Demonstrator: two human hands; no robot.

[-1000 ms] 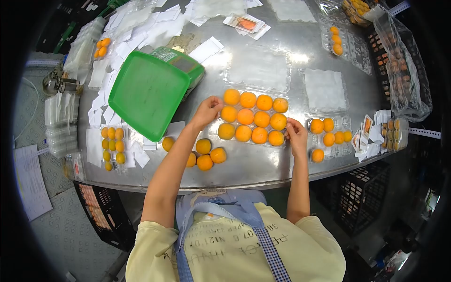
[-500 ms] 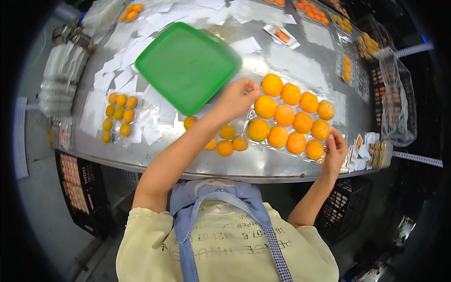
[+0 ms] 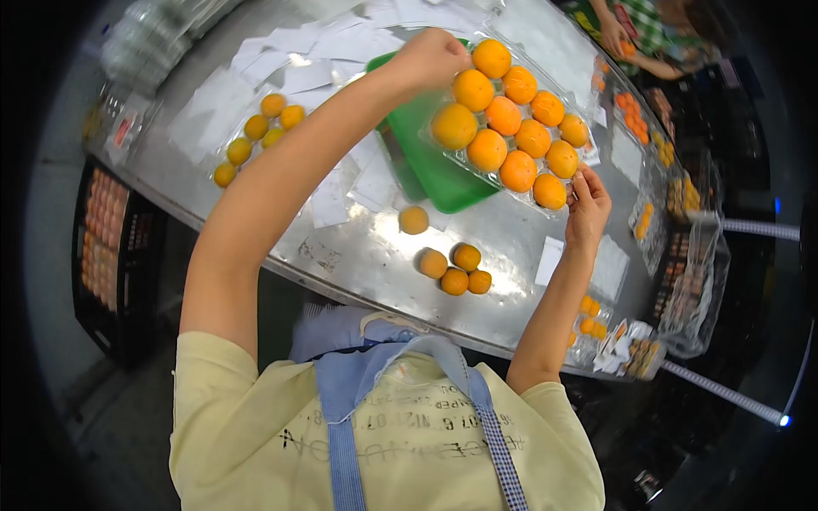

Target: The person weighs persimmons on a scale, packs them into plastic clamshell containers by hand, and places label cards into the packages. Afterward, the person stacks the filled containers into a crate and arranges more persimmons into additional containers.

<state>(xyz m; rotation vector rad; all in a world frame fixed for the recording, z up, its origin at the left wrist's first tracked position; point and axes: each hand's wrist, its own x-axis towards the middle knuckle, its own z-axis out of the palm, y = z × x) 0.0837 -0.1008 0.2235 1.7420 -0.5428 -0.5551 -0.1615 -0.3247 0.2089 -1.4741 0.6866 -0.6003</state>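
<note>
A clear plastic tray (image 3: 535, 65) filled with rows of orange citrus fruit (image 3: 503, 116) is raised above the table, tilted, between my two hands. My left hand (image 3: 436, 61) is closed on the far left corner of this tray, its fingertips pinched together. Gripping the near right corner is my right hand (image 3: 588, 203), fingers bent round the edge. Under the fruit tray lies a green plastic tray (image 3: 452, 189), partly hidden by it and by my left arm. Several loose fruits (image 3: 455, 282) sit close to the table's front edge, with one fruit (image 3: 414, 221) a little apart.
White paper sheets (image 3: 328, 81) are scattered over the metal table (image 3: 341, 264). Another batch of fruit (image 3: 239, 152) is at the left, partly behind my arm. Black crates (image 3: 128, 221) stand on the floor at left. Across the table, a co-worker's hands (image 3: 615, 36) hold a fruit.
Both hands have lifted the filled fruit tray off the table and carried it away from me, over the green tray. My view has turned, and a co-worker now shows at the upper right.
</note>
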